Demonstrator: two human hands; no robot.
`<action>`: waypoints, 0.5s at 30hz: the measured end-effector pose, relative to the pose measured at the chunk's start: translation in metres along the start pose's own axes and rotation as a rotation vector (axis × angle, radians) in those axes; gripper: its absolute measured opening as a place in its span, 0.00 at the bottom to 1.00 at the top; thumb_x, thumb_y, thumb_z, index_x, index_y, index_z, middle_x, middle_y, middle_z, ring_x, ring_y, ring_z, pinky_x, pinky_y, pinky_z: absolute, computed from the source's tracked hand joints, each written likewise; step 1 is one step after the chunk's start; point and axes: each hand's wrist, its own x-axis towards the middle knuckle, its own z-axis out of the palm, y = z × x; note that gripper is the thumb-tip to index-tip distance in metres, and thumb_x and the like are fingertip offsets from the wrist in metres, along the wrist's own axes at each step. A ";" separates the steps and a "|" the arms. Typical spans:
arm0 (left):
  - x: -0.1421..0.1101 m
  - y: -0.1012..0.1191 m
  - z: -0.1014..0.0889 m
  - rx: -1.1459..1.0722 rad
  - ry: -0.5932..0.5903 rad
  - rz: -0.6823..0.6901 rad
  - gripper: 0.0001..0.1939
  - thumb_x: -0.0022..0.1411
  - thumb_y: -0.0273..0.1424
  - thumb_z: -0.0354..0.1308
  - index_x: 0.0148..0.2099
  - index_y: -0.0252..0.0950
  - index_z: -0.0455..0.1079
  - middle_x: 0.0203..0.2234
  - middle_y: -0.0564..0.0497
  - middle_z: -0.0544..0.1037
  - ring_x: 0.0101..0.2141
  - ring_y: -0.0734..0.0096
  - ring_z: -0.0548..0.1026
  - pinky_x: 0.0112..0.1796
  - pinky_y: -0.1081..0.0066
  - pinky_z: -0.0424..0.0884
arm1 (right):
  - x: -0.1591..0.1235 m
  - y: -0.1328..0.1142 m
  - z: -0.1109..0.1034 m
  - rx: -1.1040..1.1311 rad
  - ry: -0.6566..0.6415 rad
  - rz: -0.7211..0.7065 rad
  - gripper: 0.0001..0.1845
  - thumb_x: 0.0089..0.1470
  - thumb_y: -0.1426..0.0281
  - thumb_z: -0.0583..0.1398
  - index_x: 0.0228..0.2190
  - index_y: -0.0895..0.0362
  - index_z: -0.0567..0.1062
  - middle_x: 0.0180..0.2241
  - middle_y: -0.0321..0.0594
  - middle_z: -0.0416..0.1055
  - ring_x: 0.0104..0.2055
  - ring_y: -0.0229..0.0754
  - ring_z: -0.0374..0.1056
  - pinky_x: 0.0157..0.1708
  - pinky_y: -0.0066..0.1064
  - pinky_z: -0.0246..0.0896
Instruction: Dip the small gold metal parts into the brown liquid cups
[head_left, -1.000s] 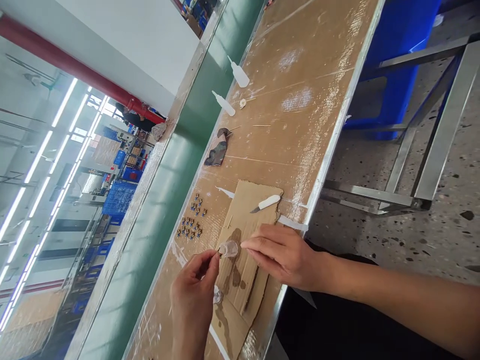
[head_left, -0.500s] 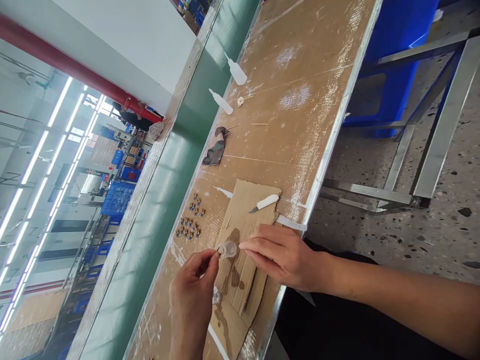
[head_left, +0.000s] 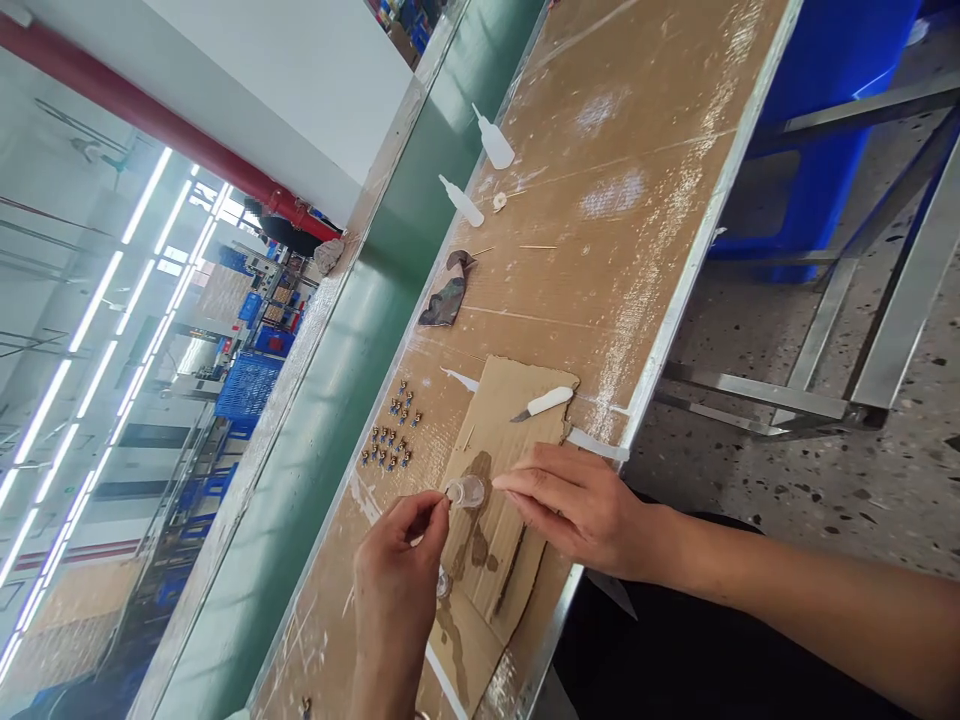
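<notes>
My left hand [head_left: 401, 565] is closed in a pinch at the mouth of a small clear bottle [head_left: 470, 492]. A tiny dark bit shows at its fingertips, too small to name. On the bottle's other side, my right hand [head_left: 577, 500] has thumb and fingers pressed together; what they hold, if anything, I cannot make out. The bottle rests on a piece of cardboard [head_left: 506, 395] with dark wet stains. Partly behind my left hand is a second clear piece [head_left: 443, 583]. A white-handled knife [head_left: 549, 401] lies at the cardboard's far end.
Several tiny blue-and-gold figures [head_left: 390, 435] stand in rows left of the cardboard. Farther up the table [head_left: 570, 290] are a camouflage cloth [head_left: 448, 292], a thin stick [head_left: 538, 247] and two white squeeze bottles [head_left: 496, 145]. A blue plastic stool [head_left: 817, 130] stands beyond the table's right edge.
The whole view has shifted slightly, so things appear farther right. Both hands keep nearly the same pose around the clear bottle.
</notes>
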 end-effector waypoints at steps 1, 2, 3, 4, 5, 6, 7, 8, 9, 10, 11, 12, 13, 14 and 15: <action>0.000 0.001 0.000 0.000 0.001 0.000 0.09 0.48 0.39 0.61 0.26 0.40 0.76 0.20 0.52 0.76 0.23 0.70 0.72 0.29 0.71 0.67 | 0.000 0.000 0.000 -0.003 0.002 -0.003 0.08 0.59 0.76 0.52 0.37 0.62 0.72 0.26 0.41 0.69 0.28 0.35 0.64 0.28 0.27 0.61; 0.001 0.001 0.001 -0.004 0.002 0.002 0.09 0.48 0.39 0.61 0.25 0.40 0.76 0.20 0.52 0.76 0.23 0.70 0.72 0.29 0.71 0.67 | 0.000 0.000 0.000 -0.006 0.004 -0.006 0.08 0.59 0.76 0.52 0.37 0.62 0.71 0.26 0.41 0.69 0.28 0.35 0.64 0.28 0.27 0.62; 0.001 0.002 0.001 -0.012 0.001 0.005 0.09 0.48 0.39 0.61 0.25 0.40 0.76 0.20 0.52 0.76 0.23 0.70 0.72 0.29 0.72 0.67 | -0.001 0.000 0.000 -0.006 0.007 -0.008 0.08 0.59 0.76 0.53 0.37 0.62 0.71 0.27 0.41 0.70 0.29 0.35 0.65 0.28 0.27 0.62; 0.001 0.002 0.001 -0.021 0.000 0.008 0.09 0.48 0.39 0.61 0.25 0.40 0.76 0.20 0.52 0.76 0.23 0.70 0.72 0.29 0.72 0.67 | -0.001 0.000 0.000 -0.005 0.009 -0.010 0.08 0.59 0.76 0.53 0.37 0.62 0.71 0.27 0.41 0.70 0.29 0.35 0.65 0.29 0.27 0.62; 0.002 0.002 0.001 -0.031 -0.001 0.009 0.09 0.48 0.39 0.61 0.25 0.40 0.76 0.20 0.52 0.76 0.23 0.70 0.72 0.29 0.72 0.67 | -0.001 0.000 0.001 -0.002 0.013 -0.010 0.08 0.59 0.76 0.53 0.37 0.62 0.71 0.27 0.41 0.70 0.29 0.35 0.65 0.29 0.27 0.62; 0.002 0.002 0.001 -0.044 -0.008 0.006 0.09 0.48 0.39 0.61 0.26 0.39 0.76 0.20 0.52 0.76 0.23 0.70 0.72 0.29 0.72 0.67 | -0.002 0.000 0.001 -0.001 0.017 -0.008 0.07 0.59 0.77 0.53 0.37 0.62 0.71 0.27 0.41 0.70 0.29 0.35 0.65 0.29 0.27 0.63; 0.001 0.001 0.000 -0.061 -0.011 0.000 0.09 0.48 0.39 0.61 0.26 0.39 0.76 0.20 0.52 0.76 0.23 0.71 0.72 0.29 0.73 0.67 | -0.002 0.000 0.001 0.001 0.020 -0.006 0.07 0.58 0.77 0.54 0.37 0.62 0.71 0.27 0.41 0.70 0.29 0.35 0.65 0.29 0.27 0.63; 0.000 0.001 -0.001 -0.079 -0.008 -0.014 0.09 0.48 0.39 0.62 0.26 0.39 0.76 0.20 0.52 0.76 0.23 0.71 0.72 0.29 0.73 0.67 | -0.002 0.000 0.001 0.004 0.020 -0.005 0.07 0.58 0.77 0.54 0.38 0.62 0.71 0.28 0.41 0.70 0.29 0.35 0.65 0.29 0.27 0.63; -0.002 0.001 -0.002 -0.102 0.000 -0.036 0.09 0.47 0.39 0.62 0.27 0.39 0.76 0.20 0.52 0.76 0.23 0.71 0.72 0.29 0.73 0.68 | -0.002 0.000 0.001 0.010 0.017 -0.005 0.07 0.58 0.77 0.54 0.38 0.62 0.71 0.28 0.41 0.70 0.29 0.35 0.65 0.29 0.27 0.63; -0.006 0.000 -0.003 -0.130 0.018 -0.063 0.10 0.47 0.39 0.63 0.27 0.38 0.76 0.20 0.52 0.76 0.23 0.71 0.72 0.28 0.73 0.68 | -0.002 0.000 0.001 0.016 0.013 -0.003 0.07 0.57 0.77 0.55 0.38 0.62 0.71 0.28 0.42 0.70 0.30 0.36 0.65 0.30 0.27 0.63; -0.011 -0.001 -0.006 -0.167 0.045 -0.094 0.10 0.45 0.40 0.64 0.27 0.38 0.77 0.19 0.53 0.76 0.23 0.71 0.72 0.27 0.74 0.68 | -0.001 -0.001 0.001 0.023 0.011 -0.001 0.07 0.57 0.78 0.55 0.38 0.62 0.71 0.28 0.42 0.70 0.30 0.36 0.65 0.30 0.27 0.63; -0.017 -0.002 -0.008 -0.210 0.088 -0.128 0.11 0.44 0.40 0.65 0.28 0.38 0.77 0.19 0.53 0.76 0.22 0.71 0.73 0.26 0.74 0.69 | -0.001 -0.001 0.000 0.030 0.008 0.000 0.07 0.57 0.78 0.55 0.38 0.62 0.71 0.28 0.42 0.70 0.30 0.36 0.65 0.30 0.27 0.64; -0.026 -0.004 -0.012 -0.254 0.145 -0.166 0.12 0.43 0.41 0.66 0.28 0.38 0.77 0.18 0.53 0.76 0.22 0.70 0.73 0.26 0.74 0.70 | -0.001 -0.001 0.000 0.034 0.006 0.002 0.08 0.57 0.78 0.55 0.38 0.62 0.71 0.28 0.42 0.70 0.30 0.35 0.66 0.30 0.27 0.64; -0.035 -0.007 -0.015 -0.296 0.213 -0.210 0.13 0.42 0.41 0.67 0.28 0.38 0.77 0.18 0.53 0.76 0.23 0.70 0.74 0.27 0.73 0.71 | -0.001 -0.001 0.000 0.035 0.004 0.003 0.08 0.57 0.79 0.55 0.39 0.62 0.71 0.28 0.41 0.70 0.30 0.35 0.66 0.30 0.27 0.64; -0.046 -0.011 -0.019 -0.331 0.288 -0.258 0.13 0.41 0.41 0.67 0.28 0.38 0.77 0.18 0.53 0.76 0.23 0.70 0.74 0.28 0.73 0.72 | -0.001 -0.001 -0.001 0.033 -0.001 0.005 0.08 0.57 0.79 0.55 0.39 0.61 0.71 0.28 0.41 0.70 0.30 0.35 0.66 0.30 0.27 0.64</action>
